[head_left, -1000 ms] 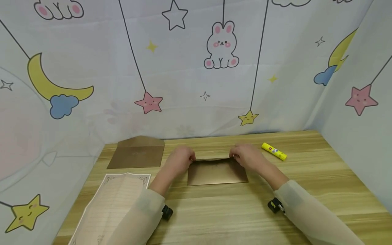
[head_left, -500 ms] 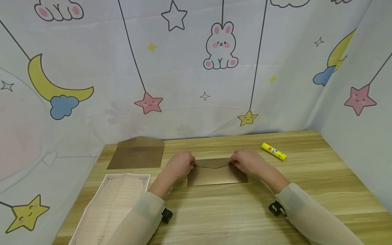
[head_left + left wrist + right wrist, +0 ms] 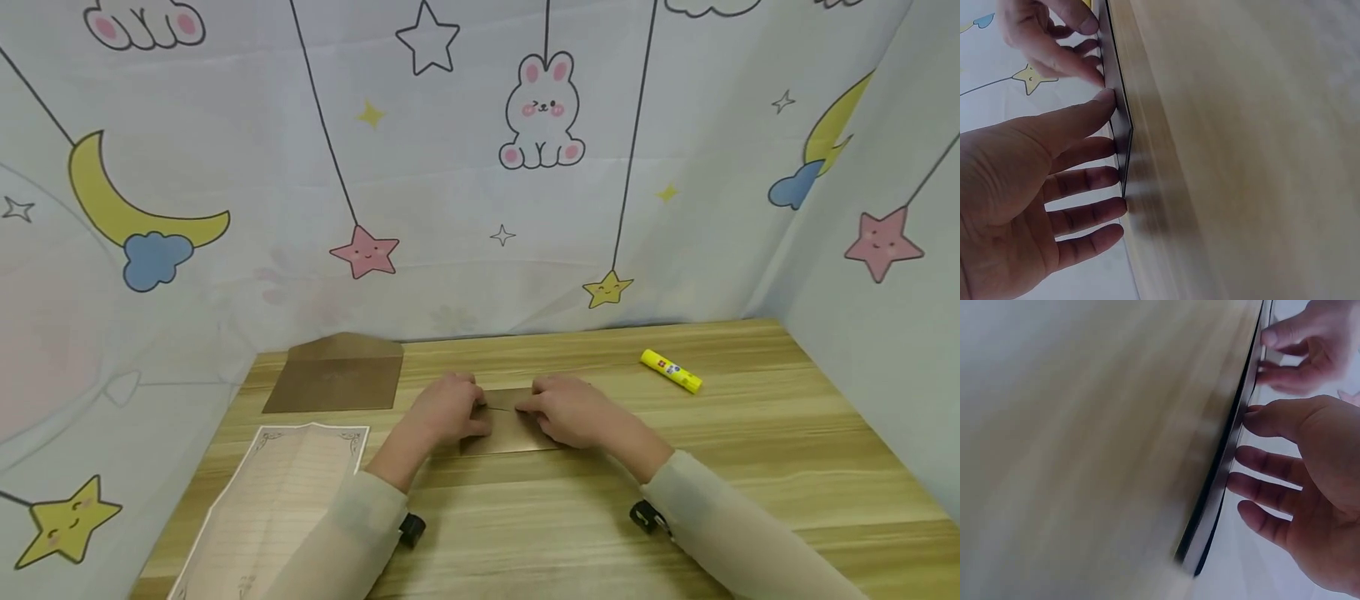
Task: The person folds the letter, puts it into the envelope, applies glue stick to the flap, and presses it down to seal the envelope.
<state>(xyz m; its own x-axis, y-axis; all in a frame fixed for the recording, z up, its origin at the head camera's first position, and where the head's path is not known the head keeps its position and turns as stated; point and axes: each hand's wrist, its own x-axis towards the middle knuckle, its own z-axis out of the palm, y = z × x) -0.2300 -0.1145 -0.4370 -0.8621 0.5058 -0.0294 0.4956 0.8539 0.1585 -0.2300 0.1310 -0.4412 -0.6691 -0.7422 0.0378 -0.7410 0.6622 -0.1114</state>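
Pressing flat — left hand [image 3: 447,408] and right hand [image 3: 572,411], fingers straight — on brown envelope [image 3: 510,433].

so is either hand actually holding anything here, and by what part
Neither grips anything. The left hand and right hand press straight fingers flat on the brown envelope, over its folded-down flap.

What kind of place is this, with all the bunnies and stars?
Probably a small craft or letter-writing corner. A wooden desk is walled in by a curtain printed with a bunny, moons and stars. On the desk lie brown envelopes, lined letter paper and a yellow glue stick.
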